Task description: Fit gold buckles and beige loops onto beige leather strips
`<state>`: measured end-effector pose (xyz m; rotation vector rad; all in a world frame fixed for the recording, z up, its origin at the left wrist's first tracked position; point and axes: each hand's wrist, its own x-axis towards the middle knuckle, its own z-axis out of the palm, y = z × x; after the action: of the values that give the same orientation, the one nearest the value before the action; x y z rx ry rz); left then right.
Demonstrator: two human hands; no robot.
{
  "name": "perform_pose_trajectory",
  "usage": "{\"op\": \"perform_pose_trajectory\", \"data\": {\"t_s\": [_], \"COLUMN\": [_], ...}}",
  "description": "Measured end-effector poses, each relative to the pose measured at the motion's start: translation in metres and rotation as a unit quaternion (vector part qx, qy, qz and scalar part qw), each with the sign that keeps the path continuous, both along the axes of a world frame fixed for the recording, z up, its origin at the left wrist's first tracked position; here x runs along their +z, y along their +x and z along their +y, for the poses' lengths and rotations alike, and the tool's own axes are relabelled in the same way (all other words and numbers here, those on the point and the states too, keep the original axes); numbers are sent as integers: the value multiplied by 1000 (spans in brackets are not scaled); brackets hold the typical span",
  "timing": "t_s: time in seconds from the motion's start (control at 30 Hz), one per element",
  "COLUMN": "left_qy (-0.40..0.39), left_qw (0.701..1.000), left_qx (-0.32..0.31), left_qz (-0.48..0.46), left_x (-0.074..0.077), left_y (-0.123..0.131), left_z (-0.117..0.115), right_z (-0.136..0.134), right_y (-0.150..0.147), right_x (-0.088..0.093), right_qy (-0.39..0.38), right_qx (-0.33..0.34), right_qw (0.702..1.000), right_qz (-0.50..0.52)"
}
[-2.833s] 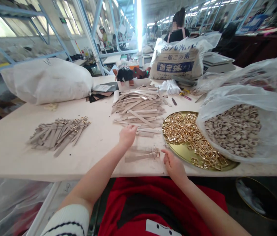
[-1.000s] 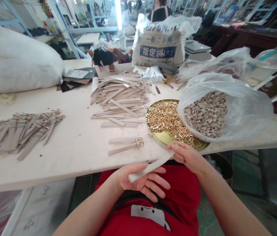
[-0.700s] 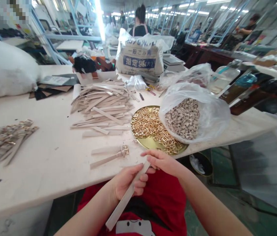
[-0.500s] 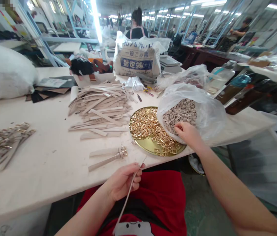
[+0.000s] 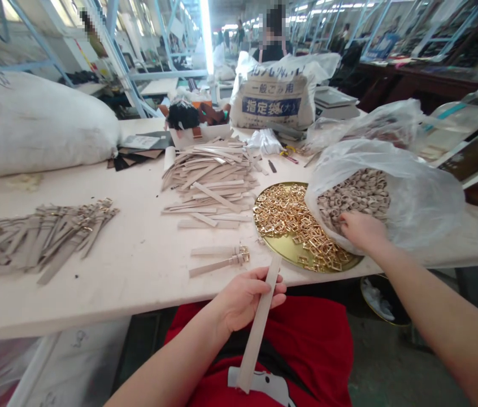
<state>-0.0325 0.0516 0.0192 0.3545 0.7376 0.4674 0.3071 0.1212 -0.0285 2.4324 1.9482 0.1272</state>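
Observation:
My left hand point(image 5: 250, 297) is closed on a flat beige strap point(image 5: 260, 328), which slants down over my lap with its broad face showing. At the mouth of a clear plastic bag point(image 5: 425, 198), my right hand point(image 5: 361, 229) reaches into a heap of small beige loops point(image 5: 360, 195). Its fingertips are bent among the loops, and whether they pinch one is hidden. Beside the bag, a round gold tray point(image 5: 283, 247) carries many gold square buckles point(image 5: 283, 212). Two straps with buckles fitted point(image 5: 220, 263) lie on the table left of the tray.
A large pile of loose straps point(image 5: 211, 175) lies behind the tray. More buckled straps point(image 5: 48, 234) are heaped at the left of the table point(image 5: 137, 294). Farther back stand a white stuffed sack point(image 5: 35, 124), a printed bag point(image 5: 273, 96) and a box point(image 5: 200, 135). A person point(image 5: 275, 34) is in the background.
The view has swung left. The strap in my left hand has turned from edge-on to showing its flat face. My right hand stays at the loops, its fingers slightly deeper among them.

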Motion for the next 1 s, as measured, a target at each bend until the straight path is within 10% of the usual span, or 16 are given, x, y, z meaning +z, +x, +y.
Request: {"op": "perform_pose_trajectory", "data": {"t_s": [0.23,0.4,0.67,1.0], "left_qy": [-2,7,191,349], "left_qw": [1000,1000,974,897], "left_qx": [18,6,3,8], "left_qz": [-7,0,122,271], "left_x": [1,3,-5,-10], "left_y": [-1,2,0,6], "left_z": [1,4,7,8], "right_z": [-23,-58,-72,-73], "right_y": [-34,-108,-162,-186], "right_x": [22,23,12,15], "right_qy": [117,39,-20,13], "right_qx": [-44,-57,-101,-159], "right_qw": [963,752,497,363], "right_qz": [237,656,861,918]}}
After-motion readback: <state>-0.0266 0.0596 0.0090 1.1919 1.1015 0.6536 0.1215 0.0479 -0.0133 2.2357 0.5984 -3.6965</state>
